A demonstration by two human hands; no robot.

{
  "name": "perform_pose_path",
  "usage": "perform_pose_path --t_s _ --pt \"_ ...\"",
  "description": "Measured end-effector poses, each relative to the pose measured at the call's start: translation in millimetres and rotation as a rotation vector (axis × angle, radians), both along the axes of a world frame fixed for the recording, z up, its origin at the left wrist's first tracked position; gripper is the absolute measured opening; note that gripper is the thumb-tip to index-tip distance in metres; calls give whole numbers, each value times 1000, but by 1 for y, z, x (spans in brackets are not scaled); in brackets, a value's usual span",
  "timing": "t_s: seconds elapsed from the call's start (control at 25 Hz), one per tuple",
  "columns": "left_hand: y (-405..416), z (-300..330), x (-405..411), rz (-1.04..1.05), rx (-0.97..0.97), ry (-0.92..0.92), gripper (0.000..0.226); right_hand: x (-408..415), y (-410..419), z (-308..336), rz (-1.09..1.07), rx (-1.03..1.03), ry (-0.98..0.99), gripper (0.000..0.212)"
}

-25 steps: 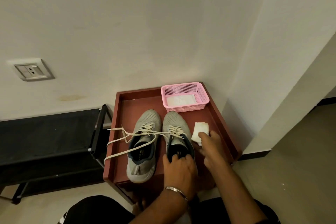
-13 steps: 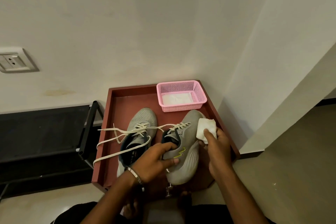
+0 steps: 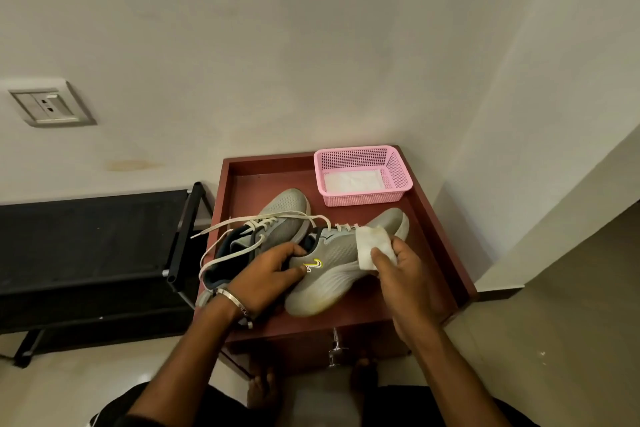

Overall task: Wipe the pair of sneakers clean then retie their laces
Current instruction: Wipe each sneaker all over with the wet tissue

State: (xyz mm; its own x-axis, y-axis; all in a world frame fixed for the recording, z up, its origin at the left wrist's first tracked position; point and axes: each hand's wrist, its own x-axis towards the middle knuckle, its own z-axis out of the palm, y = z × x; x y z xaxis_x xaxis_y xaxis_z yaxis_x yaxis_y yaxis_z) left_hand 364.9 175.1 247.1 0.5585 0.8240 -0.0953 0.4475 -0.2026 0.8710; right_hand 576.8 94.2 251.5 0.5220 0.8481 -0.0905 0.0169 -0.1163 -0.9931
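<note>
A: Where does the pair sit relative to the hands?

B: The left sneaker [image 3: 277, 218] lies flat on the red-brown tray table [image 3: 440, 239], just behind the left hand [image 3: 266, 274]. That hand curls round the heel collar of the right sneaker [image 3: 332, 267], fingers inside the opening and thumb on the outer side by the yellow logo. The shoe is tipped onto its side, its sole facing the person and its toe pointing towards the far right. The right hand [image 3: 405, 270] pinches a folded white wipe [image 3: 374, 246] between thumb and fingers and holds it against the shoe's upper, near the lacing.

A: How do the shoes look?

B: Both are grey mesh with pale soles and dark blue lining. Their cream laces [image 3: 242, 229] are undone; long ends trail off to the left, past the table's edge.

A: And the surroundings?

B: On the left, a wall socket [image 3: 52, 107] sits above a low black rack [image 3: 90, 246]. The table stands in a corner of cream walls. A pink mesh basket [image 3: 363, 173] with a white cloth inside rests at the table's far right, well apart from the hands. The floor is pale tile.
</note>
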Motion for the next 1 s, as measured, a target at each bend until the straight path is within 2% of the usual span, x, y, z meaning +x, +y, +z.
perform_pose_path --t_s 0.12,0.2,0.32,0.44,0.56,0.68,0.76,0.88,0.92,1.0 --pt "-13 -7 17 76 290 131 30 -3 -2 1 55 4 -102 28" --pt "-16 -9 26 100 372 134 36 -4 -1 2 39 33 -161 31" --pt "-15 -12 30 83 145 -55 27 0 0 2 -32 134 -388 26" --pt "-16 -18 36 101 123 -45 39 9 2 -5 -27 197 -578 28" --pt "-8 -25 40 191 68 -50 53 -3 1 -10 184 220 -741 27" --pt "-4 -24 42 184 12 -57 42 -16 -8 -16 497 312 -919 30" --pt "-3 -20 42 147 19 -44 37 -2 -3 -16 485 322 -954 32" --pt "0 -18 42 141 29 -4 39 17 3 -14 223 211 -960 34" --pt "0 -18 42 143 25 0 39 13 2 -13 208 192 -957 34" --pt "0 -15 43 138 53 -17 40 -2 -4 -13 327 234 -923 36"
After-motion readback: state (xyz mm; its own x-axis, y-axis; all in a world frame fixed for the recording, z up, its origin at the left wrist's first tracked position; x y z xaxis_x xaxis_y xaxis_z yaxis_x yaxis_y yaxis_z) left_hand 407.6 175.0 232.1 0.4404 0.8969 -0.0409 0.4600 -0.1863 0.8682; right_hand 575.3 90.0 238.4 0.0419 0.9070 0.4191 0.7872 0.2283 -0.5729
